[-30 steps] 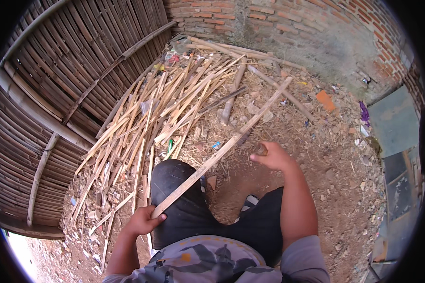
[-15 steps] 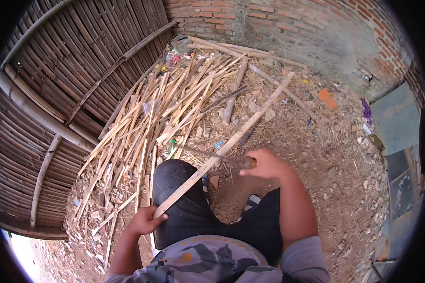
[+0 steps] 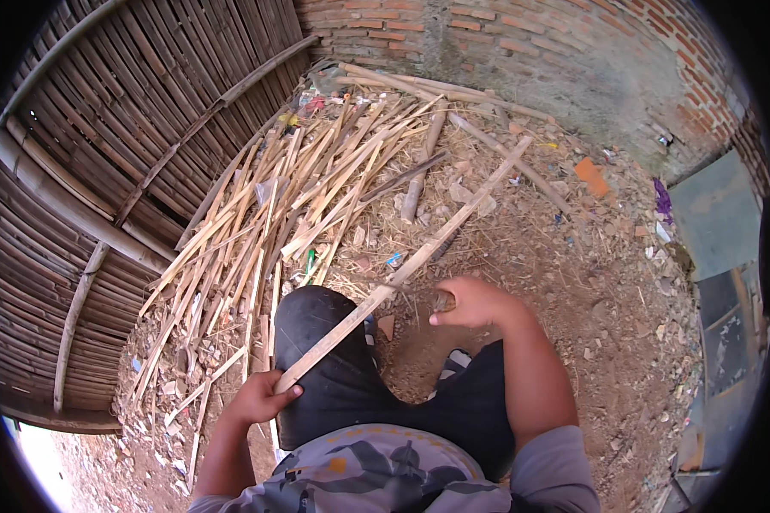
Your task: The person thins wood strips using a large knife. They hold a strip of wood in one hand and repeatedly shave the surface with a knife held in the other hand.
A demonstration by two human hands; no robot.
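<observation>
A long pale bamboo slat [image 3: 436,242] runs slantwise from my lap toward the far right, lying across my left thigh. My left hand [image 3: 267,398] is wrapped round its near end. To the right of the slat's middle, my right hand [image 3: 472,302] is closed on the wooden handle of a knife [image 3: 444,301]. Its thin blade points left toward the slat and meets it just beyond my left knee. Motion blurs the blade, so how deep it sits against the wood cannot be made out.
A heap of split bamboo strips [image 3: 231,227] covers the ground ahead and left, beside a bamboo wall [image 3: 171,94]. Bamboo poles [image 3: 424,167] lie before the brick wall [image 3: 522,51]. Grey panels [image 3: 717,214] lean at the right. Rubble and litter dot the dirt.
My right hand has shifted slightly left and down with the knife. The blade, which plainly stuck out left past the slat, is now blurred. My left hand keeps its hold on the slat.
</observation>
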